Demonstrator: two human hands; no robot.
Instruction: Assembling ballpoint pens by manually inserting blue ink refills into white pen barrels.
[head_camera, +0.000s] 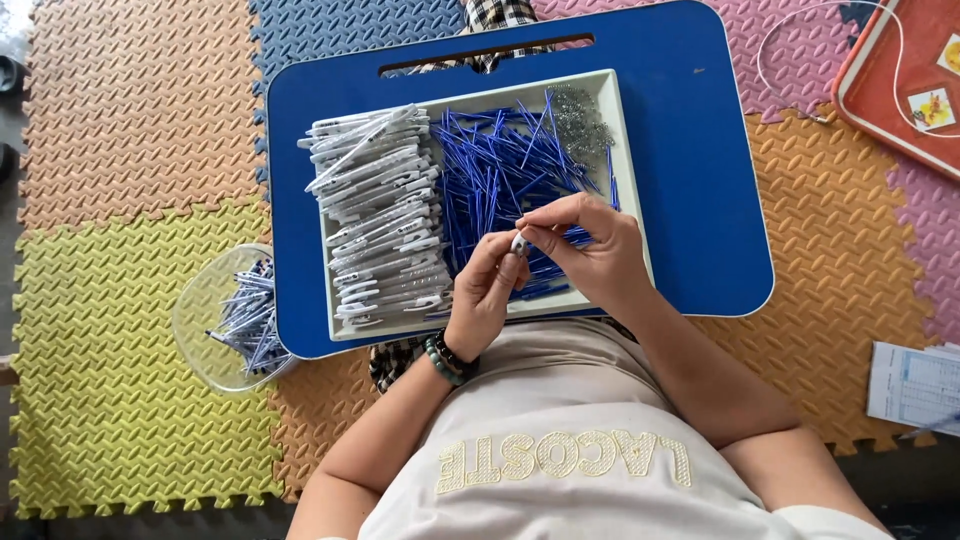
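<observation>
The fingers of the left hand (487, 290) and right hand (590, 250) pinch one small white pen part (518, 243) over the white tray (612, 150). Many white pen barrels (380, 215) and blue refills (500, 165) lie unassembled there; only few finished pens (245, 315) lie in the clear bowl (195, 300), so most work seems left.

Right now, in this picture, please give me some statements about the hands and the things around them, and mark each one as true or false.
1. Both hands, the left hand and the right hand, pinch one small white pen part together. True.
2. The white tray holds only blue refills. False: white pen barrels fill its left side.
3. The tray sits on a blue lap desk. True.
4. The clear bowl stands to the person's right. False: it lies on the left, on the foam mat.
5. A beaded bracelet is on the left wrist. True.
</observation>
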